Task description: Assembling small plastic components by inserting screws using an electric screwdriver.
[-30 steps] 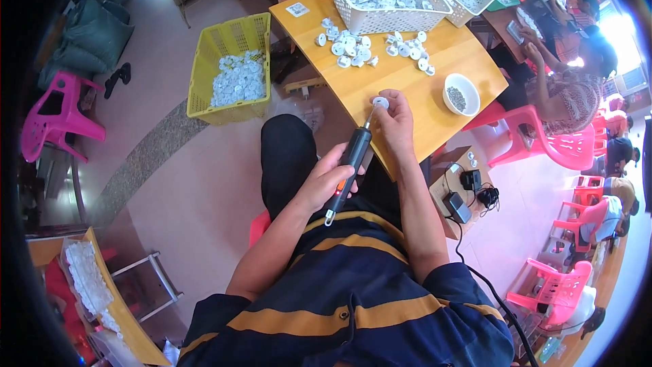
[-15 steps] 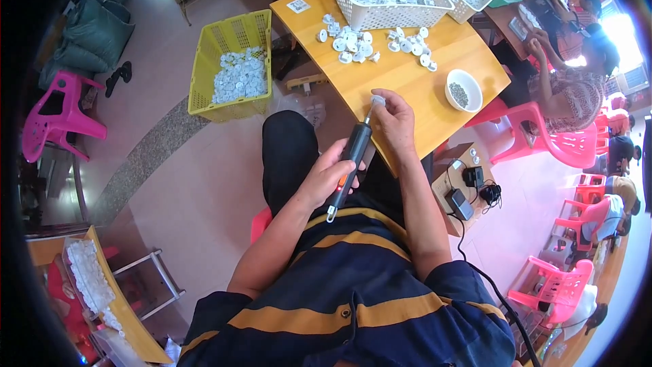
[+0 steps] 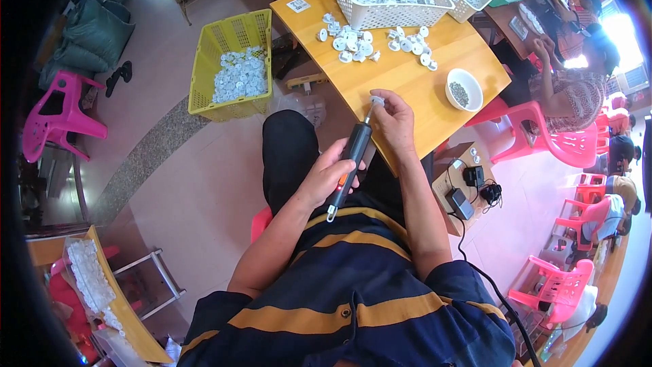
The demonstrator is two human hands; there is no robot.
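Note:
My left hand point(image 3: 329, 175) is wrapped round a black electric screwdriver point(image 3: 352, 163) with an orange switch. Its bit points up and away, meeting a small white plastic part point(image 3: 377, 100). Thumb and fingers of my right hand point(image 3: 395, 121) pinch that part at the table's near left edge. The far side of the part is hidden by the fingers. Loose white round parts point(image 3: 350, 44) lie in two groups on the wooden table point(image 3: 401, 81). To the right of my right hand stands a white bowl point(image 3: 480, 95) of small metal screws point(image 3: 458, 94).
A white basket point(image 3: 394, 19) of parts stands at the table's far edge. Left of the table, a yellow crate point(image 3: 197, 88) holds more parts. A wooden box point(image 3: 445, 187) with black adapters is at right below. Another person sits beyond a pink chair point(image 3: 567, 146).
My hands and the screwdriver stay almost in place; the white part is tilted slightly differently at the bit. The person at right has drawn their hands back a little.

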